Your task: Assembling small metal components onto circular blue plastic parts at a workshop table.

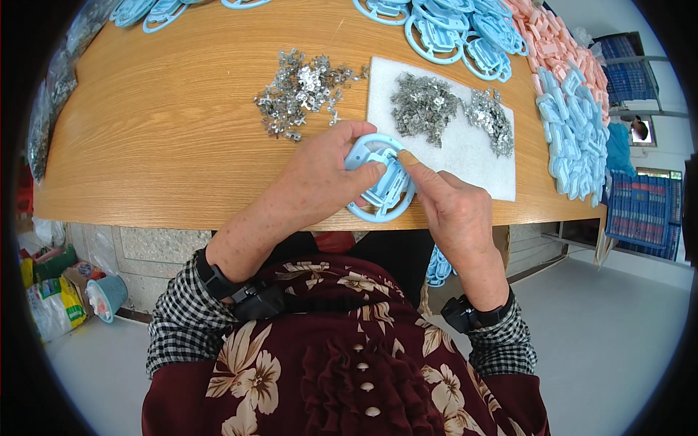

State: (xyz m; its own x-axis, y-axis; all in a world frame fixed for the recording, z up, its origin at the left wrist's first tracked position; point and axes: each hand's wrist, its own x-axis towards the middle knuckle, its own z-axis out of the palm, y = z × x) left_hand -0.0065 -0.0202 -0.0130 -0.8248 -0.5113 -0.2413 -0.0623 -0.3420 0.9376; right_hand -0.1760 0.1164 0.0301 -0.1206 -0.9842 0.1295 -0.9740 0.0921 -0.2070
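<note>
Just below the centre of the frame, at the near edge of the wooden table (167,145), the person held a light blue plastic ring piece (379,178) between both hands. The left hand (320,178) was closed around its left rim, thumb laid across the face. The right hand (451,211) had its forefinger and thumb pinched together against the inner part on the right side, and whether a small clip sat between those fingertips could not be told.

The piece looked light, stiff and smooth, a thin moulding that would probably flex or snap at its inner bars if squeezed hard. The outer rim seemed the safest place to hold it.

Just beyond the hands lay a white foam pad (465,156) bearing two heaps of small metal clips (425,105). A third, looser heap of clips (302,91) lay on the bare wood to the upper left, near the left hand. These were tiny, probably sharp-edged and easily scattered.

Farther off, along the top and upper right of the frame, stood piles of blue plastic pieces (465,36) and pink plastic pieces (556,43). Nothing stood between the hands and the clip heaps.
</note>
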